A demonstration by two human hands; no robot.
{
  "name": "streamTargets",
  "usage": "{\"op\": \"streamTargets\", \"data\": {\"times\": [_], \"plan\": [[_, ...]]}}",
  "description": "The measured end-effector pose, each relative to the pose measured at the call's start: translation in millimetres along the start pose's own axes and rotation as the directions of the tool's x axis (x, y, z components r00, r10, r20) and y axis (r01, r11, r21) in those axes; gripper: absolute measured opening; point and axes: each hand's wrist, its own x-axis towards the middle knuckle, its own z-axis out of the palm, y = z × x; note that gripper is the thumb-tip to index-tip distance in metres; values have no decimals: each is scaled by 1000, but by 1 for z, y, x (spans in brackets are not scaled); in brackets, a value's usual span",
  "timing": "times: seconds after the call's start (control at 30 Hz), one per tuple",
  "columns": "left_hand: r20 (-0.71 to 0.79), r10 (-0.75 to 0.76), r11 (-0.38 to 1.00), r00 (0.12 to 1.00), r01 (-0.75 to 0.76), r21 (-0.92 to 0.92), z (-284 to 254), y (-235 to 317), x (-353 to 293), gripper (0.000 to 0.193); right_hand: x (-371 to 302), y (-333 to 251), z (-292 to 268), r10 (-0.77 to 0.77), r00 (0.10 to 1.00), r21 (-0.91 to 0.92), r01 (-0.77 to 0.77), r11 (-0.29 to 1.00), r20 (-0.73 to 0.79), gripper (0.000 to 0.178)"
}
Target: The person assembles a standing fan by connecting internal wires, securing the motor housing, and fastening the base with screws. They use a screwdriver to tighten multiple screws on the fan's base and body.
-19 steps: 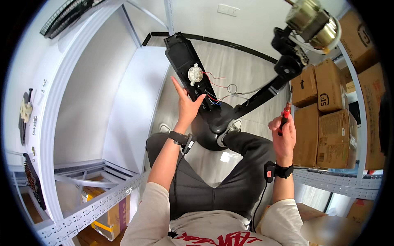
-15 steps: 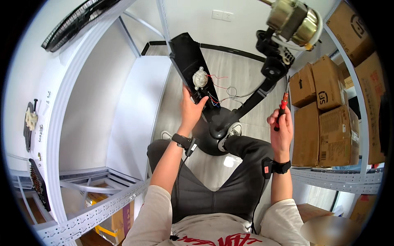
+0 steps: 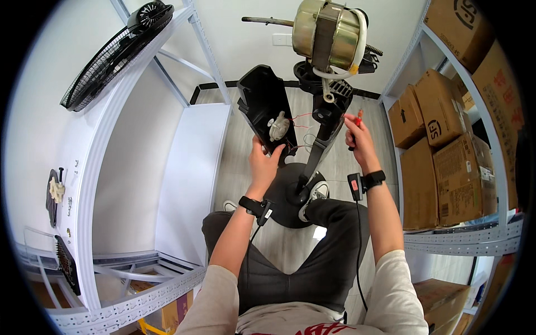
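My left hand [image 3: 266,162] grips the lower end of a black plastic fan housing panel [image 3: 262,106], tilted up, with a small white motor part [image 3: 277,127] and thin red wires hanging from it. My right hand [image 3: 357,139] is closed around a red-handled screwdriver [image 3: 355,124] beside the black fan stand neck [image 3: 324,125]. Above it sits the bare brass-coloured fan motor [image 3: 329,34] with its shaft pointing left. The round black fan base [image 3: 285,192] rests on the floor between my feet.
A white metal shelf unit [image 3: 100,167] stands at my left with a black fan grille [image 3: 114,53] on top and small parts on its side. Shelves at the right [image 3: 469,240] hold several cardboard boxes [image 3: 441,151]. Wood floor lies ahead.
My view has tipped up, so the fan motor and stand now fill the top centre. My right hand with the screwdriver has moved in toward the stand neck. The left hand still holds the panel.
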Motion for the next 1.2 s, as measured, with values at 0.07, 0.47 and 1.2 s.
{"op": "streamTargets", "data": {"times": [0.07,0.47,1.2], "plan": [[-4,-8,1000,1000,7,-21,-3,-5,1,55,14,11,0,46,997,-10,-46,999,66,29],[11,9,999,1000,-9,-47,10,-28,10,52,89,75,-1,151,901,-236,-56,970,407,39],[77,-56,986,995,67,-152,3,-34,23,60,61,30,48,264,910,-487,-80,870,321,38]]}}
